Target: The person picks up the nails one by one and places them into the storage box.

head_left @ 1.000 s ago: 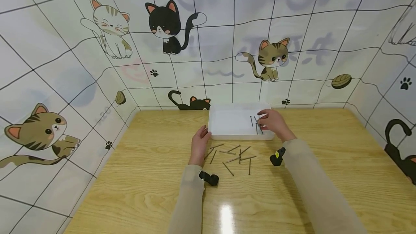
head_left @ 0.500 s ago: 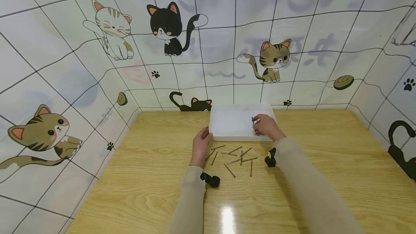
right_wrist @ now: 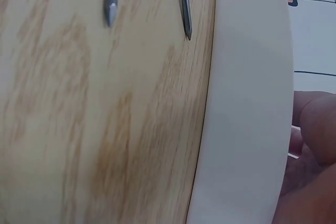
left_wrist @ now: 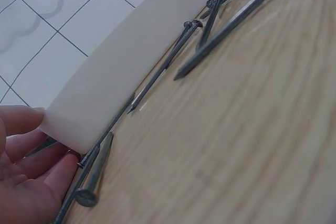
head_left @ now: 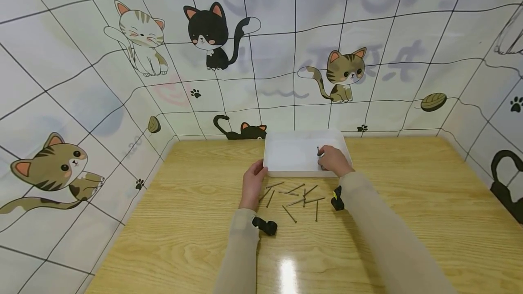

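Note:
A shallow white tray [head_left: 290, 173] stands at the back of the wooden table. My left hand [head_left: 252, 185] grips its front left corner; in the left wrist view the thumb lies on the rim and the other fingers [left_wrist: 58, 177] curl around the corner's outside. Inside the tray's right part, my right hand [head_left: 336, 161] bends its fingers around nails [head_left: 318, 149], one end poking out past the fingertips. The palm hides most of them. Seen from the right wrist, the tray wall [right_wrist: 247, 108] covers part of this hand [right_wrist: 315, 150].
Several loose steel nails [head_left: 289, 213] lie scattered and partly crossed on the table [head_left: 184, 221] in front of the tray. Some nails [left_wrist: 94, 177] are right beside my left fingers and along the tray wall [left_wrist: 121, 66]. A cat-patterned wall [head_left: 278, 67] rises behind.
My right hand has moved left and slightly nearer within the tray, now covering most of the nails there. The left hand stays at the corner; the loose nails lie as before.

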Motion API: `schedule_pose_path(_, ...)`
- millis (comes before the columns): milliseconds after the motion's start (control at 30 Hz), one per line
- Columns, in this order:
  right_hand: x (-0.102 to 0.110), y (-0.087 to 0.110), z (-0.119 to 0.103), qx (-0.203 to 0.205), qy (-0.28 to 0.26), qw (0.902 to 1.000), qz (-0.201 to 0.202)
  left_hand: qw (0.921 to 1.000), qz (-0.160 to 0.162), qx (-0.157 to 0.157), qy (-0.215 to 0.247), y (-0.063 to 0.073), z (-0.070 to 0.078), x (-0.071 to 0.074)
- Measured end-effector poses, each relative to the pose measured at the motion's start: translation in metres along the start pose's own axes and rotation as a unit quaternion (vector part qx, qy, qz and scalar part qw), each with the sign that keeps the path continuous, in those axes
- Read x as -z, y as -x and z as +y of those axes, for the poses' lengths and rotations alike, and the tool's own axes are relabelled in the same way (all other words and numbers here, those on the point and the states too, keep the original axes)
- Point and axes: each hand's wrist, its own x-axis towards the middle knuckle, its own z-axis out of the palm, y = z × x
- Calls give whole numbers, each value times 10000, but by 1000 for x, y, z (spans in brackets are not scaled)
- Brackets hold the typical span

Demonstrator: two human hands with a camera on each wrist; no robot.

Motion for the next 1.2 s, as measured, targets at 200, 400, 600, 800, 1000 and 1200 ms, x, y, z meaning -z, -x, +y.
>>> schedule_pose_path(200, -2, -3, 0, -33, 389, 9992, 0, 10000, -62, 21, 28, 1, 0, -1)
schedule_pose_path(400, -3, -2, -1, 5, 549, 9985, 46, 10000, -30, 40, 61, 0, -4, 0)
schedule_pose_path(600, -4, -3, 0, 34, 491, 9988, 74, 10000, 24, 13, 11, 0, -7, 1)
schedule_pose_path(800, -2, -2, -3, 125, 536, 9984, 95, 10000, 40, -60, 13, -2, -9, 1)
schedule_pose_path(1000, 0, -1, -4, 158, 627, 9979, 77, 10000, 60, -76, -12, -3, -9, 1)
schedule_pose_path(1200, -1, -4, -2, 221, 656, 9975, 111, 9999, 41, -123, 35, -4, -8, 1)
